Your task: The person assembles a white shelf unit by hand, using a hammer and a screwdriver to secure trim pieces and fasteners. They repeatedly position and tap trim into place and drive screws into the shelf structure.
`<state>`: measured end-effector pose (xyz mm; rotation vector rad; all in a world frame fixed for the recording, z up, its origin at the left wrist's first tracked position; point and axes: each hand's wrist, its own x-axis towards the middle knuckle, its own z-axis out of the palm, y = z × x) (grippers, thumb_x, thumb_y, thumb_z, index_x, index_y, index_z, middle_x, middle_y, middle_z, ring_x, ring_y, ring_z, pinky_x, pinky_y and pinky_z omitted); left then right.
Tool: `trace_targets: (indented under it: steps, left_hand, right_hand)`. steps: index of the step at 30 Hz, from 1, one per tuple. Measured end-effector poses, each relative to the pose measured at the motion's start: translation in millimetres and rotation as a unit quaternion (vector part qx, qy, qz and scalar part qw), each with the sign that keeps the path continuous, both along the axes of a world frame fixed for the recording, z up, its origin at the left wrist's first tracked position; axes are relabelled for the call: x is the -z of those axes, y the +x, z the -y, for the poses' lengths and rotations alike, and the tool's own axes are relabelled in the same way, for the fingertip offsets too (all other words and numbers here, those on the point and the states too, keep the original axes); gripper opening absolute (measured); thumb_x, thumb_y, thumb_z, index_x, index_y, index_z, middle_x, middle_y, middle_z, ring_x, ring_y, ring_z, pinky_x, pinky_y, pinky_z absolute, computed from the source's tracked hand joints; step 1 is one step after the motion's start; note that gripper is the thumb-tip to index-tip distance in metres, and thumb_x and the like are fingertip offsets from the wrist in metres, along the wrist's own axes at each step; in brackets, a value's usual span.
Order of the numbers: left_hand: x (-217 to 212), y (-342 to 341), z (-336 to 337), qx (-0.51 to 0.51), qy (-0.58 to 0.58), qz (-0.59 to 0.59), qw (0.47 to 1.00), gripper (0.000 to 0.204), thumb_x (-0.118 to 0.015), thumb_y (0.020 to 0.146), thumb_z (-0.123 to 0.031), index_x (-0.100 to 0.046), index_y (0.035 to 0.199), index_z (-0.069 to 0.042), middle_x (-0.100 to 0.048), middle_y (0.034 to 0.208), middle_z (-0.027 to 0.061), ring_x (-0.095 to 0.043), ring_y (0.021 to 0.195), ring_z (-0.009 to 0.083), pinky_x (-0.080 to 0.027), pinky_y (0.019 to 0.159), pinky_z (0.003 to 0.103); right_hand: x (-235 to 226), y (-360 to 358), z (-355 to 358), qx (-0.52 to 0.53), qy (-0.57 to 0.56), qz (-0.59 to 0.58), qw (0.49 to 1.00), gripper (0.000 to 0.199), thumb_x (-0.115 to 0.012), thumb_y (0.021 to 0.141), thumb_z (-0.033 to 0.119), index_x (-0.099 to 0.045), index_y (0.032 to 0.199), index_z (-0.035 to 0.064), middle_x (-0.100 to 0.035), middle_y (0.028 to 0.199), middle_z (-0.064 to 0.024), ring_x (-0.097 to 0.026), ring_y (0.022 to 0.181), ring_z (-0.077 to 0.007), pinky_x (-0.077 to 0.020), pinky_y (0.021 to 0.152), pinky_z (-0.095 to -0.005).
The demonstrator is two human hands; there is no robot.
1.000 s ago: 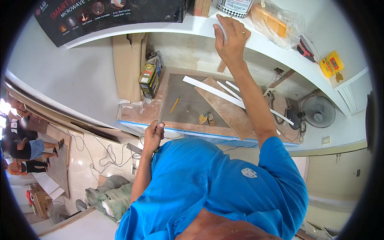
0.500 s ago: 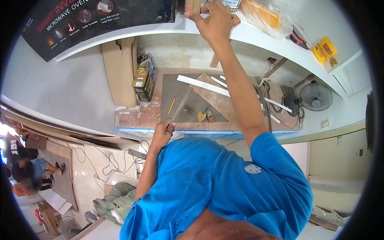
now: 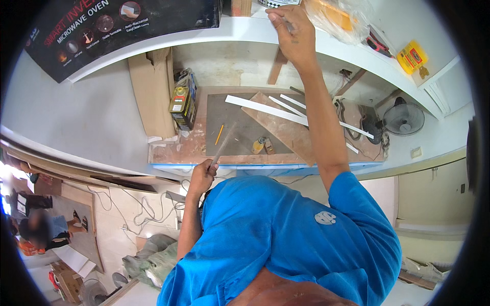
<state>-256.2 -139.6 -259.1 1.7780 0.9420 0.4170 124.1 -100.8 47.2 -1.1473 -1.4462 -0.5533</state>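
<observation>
My left hand [image 3: 202, 176] is closed around the lower end of a long, thin, flat grey tool [image 3: 223, 138]. The blurred tool slants up over the worktop, close to a yellow pencil [image 3: 219, 134]. Raised in front of the white shelf, my right hand [image 3: 297, 41] has its thumb and forefinger pinched together. Whatever may be between those fingertips is too small to make out. Just left of them a wooden block [image 3: 241, 7] stands at the shelf's edge, apart from the hand. Behind the fingers is part of a can with a checkered label [image 3: 279, 2].
On the worktop lie white strips [image 3: 265, 109], a triangular brown board [image 3: 278, 127], a small yellow-topped bottle [image 3: 258, 146] and a metal can [image 3: 181, 107]. The shelf [image 3: 245, 29] carries a black carton [image 3: 127, 30], red-handled pliers [image 3: 378, 43] and a yellow tub [image 3: 411, 57]. A fan [image 3: 403, 120] stands right.
My right hand has left the wooden block and moved right along the shelf edge. My left hand has lowered slightly, with the grey tool still in it.
</observation>
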Motion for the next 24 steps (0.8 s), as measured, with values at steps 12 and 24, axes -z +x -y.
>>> trace_targets:
  steps: [12,24]
  left_hand:
    - [102,32,-43,0.005,-0.043,-0.085,0.995,0.019,-0.072,0.093,-0.013,-0.065,0.083,0.001,-0.065,0.065,0.0083,-0.062,0.051,0.0170,-0.049,0.049,0.033]
    - [191,108,-63,0.018,-0.123,-0.224,0.967,0.021,-0.073,0.090,-0.014,-0.066,0.083,0.004,-0.064,0.069,0.0129,-0.064,0.049,0.0250,-0.052,0.045,0.040]
  right_hand:
    - [154,-18,161,-0.028,-0.260,0.077,0.962,0.013,-0.074,0.092,0.015,-0.079,0.104,0.0145,-0.066,0.090,-0.0050,-0.066,0.088,-0.0248,-0.0500,0.079,-0.0416]
    - [381,-51,375,0.140,-0.470,-0.368,0.790,0.038,-0.053,0.089,-0.005,-0.074,0.119,0.0047,-0.076,0.091,-0.0156,-0.074,0.080,-0.0297,-0.0583,0.078,-0.0415]
